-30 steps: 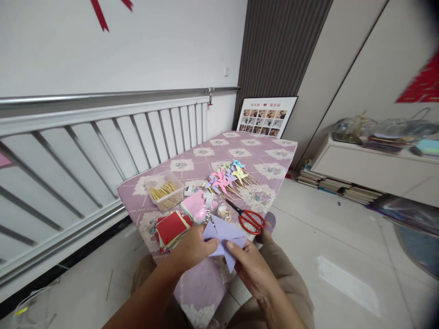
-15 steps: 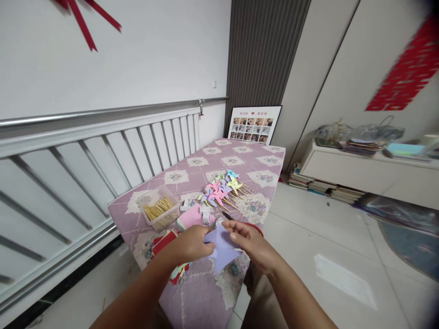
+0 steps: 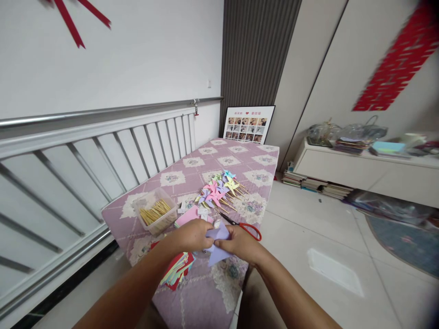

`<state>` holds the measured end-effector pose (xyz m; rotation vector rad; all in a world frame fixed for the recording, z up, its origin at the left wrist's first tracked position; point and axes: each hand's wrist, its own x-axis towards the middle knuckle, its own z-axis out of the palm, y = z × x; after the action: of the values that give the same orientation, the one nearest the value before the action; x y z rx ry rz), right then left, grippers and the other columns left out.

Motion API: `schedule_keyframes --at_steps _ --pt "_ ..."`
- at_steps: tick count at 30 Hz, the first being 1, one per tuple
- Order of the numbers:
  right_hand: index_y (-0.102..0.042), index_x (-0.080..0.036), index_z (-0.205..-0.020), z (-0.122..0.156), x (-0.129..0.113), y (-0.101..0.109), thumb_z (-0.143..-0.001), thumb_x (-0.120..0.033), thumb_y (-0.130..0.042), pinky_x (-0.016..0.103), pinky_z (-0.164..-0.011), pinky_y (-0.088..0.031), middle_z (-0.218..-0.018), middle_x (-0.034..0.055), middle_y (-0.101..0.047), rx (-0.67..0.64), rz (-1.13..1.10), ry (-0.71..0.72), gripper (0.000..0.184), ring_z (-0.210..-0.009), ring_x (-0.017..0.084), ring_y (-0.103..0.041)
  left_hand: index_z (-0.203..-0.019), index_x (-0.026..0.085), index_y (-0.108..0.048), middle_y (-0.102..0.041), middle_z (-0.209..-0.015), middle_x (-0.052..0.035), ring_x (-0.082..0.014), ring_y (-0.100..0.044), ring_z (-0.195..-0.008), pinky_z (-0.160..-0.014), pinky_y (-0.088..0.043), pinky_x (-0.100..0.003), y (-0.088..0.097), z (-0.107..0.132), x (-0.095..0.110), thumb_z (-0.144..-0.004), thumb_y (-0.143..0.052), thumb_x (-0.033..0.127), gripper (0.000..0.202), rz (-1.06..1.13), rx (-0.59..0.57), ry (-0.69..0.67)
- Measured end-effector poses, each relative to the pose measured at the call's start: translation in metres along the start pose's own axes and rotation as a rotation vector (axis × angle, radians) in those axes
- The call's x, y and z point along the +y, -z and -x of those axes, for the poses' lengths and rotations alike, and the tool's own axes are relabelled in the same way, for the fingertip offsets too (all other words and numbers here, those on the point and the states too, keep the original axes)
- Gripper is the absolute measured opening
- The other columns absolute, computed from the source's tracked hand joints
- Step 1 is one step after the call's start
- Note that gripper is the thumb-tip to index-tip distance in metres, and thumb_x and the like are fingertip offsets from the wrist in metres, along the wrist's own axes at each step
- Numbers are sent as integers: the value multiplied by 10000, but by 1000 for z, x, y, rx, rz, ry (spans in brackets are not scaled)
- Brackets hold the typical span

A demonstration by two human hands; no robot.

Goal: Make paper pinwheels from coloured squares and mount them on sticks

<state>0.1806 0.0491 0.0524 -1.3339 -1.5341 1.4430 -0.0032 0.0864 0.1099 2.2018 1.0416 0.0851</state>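
Both my hands hold a folded lilac paper piece (image 3: 217,249) above the near end of the purple quilted mattress (image 3: 206,292). My left hand (image 3: 192,235) pinches its left side and my right hand (image 3: 240,244) pinches its right side, fingers closed on the paper. Red-handled scissors (image 3: 248,228) lie just beyond my right hand. A stack of coloured paper squares (image 3: 176,269) sits under my left wrist. A pink sheet (image 3: 188,215) lies beyond my left hand.
A clear tub of wooden sticks (image 3: 156,214) stands at the left. Several finished paper pinwheels (image 3: 219,187) lie mid-mattress. A white railing (image 3: 103,151) runs along the left. A photo frame (image 3: 247,124) leans at the far end. A low cabinet (image 3: 370,169) and stacked books (image 3: 318,183) are at the right.
My hands have closed together on the lilac paper, folding its points inward. The view has lifted and swung right, so the mattress sits lower and further left.
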Motion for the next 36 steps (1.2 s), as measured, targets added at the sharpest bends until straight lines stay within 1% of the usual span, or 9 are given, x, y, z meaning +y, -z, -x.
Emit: schedule_keyframes --at_steps 8,10,12,14,15,18,19,22,36 --pt "-707 -206 -669 0 -7 -6 -648 -243 -682 220 -471 -373 -569 -31 -662 156 -103 11 49 -473 128 -523 -713 179 -661 -628 -626 4 -146 -526 -554 -516 -357 -230 6 -7 0 -636 -572 192 118 77 104 -24" --pt "-709 -208 -681 0 -7 -8 -638 -246 -685 232 -472 -396 -593 -19 -688 229 -156 9 62 -489 150 -562 -896 184 -663 -663 -784 -14 -159 -573 -675 -607 -413 -234 10 -5 -1 -662 -597 214 246 213 256 -13" --pt "-717 -205 -731 1 -6 -10 -642 -275 -688 255 -507 -446 -664 2 -726 315 -217 9 116 -547 185 -619 -1088 179 -588 -651 -966 -51 -165 -590 -834 -732 -443 -248 9 -1 -5 -701 -614 251 394 452 519 25" --pt "-715 -195 -789 2 -3 -14 -653 -311 -687 286 -559 -490 -740 27 -749 402 -284 10 180 -614 216 -659 -1158 165 -520 -623 -1041 -80 -161 -581 -905 -791 -443 -260 -3 5 -10 -746 -606 303 443 696 727 87" --pt "-710 -190 -821 3 -2 -17 -660 -326 -684 300 -582 -506 -773 38 -755 439 -317 11 213 -641 227 -671 -1160 164 -504 -621 -1041 -79 -158 -582 -891 -774 -447 -261 -14 7 -13 -760 -601 335 446 802 748 118" --pt "-693 -176 -876 6 2 -27 -668 -345 -685 326 -621 -528 -805 56 -758 505 -404 7 268 -668 242 -683 -1118 161 -524 -638 -956 -56 -158 -589 -810 -678 -443 -256 -53 8 -18 -774 -589 409 429 1069 614 107" --pt "-692 -172 -873 7 3 -30 -667 -344 -690 330 -622 -529 -794 57 -757 513 -425 4 269 -664 244 -683 -1066 141 -546 -645 -905 -53 -157 -591 -768 -659 -439 -257 -66 7 -18 -743 -625 386 413 1125 498 76" --pt "-701 -163 -821 11 5 -36 -653 -324 -711 336 -611 -525 -741 57 -751 522 -463 -9 232 -645 249 -678 -1018 126 -587 -665 -917 -55 -151 -595 -781 -710 -438 -262 -88 3 -15 -715 -668 323 371 1206 415 21" --pt "-714 -197 -826 24 7 -37 -656 -324 -722 346 -615 -507 -744 42 -747 492 -480 -55 213 -652 256 -666 -983 122 -676 -715 -897 -48 -174 -623 -768 -714 -474 -271 -75 0 -10 -708 -632 251 307 1019 392 118"
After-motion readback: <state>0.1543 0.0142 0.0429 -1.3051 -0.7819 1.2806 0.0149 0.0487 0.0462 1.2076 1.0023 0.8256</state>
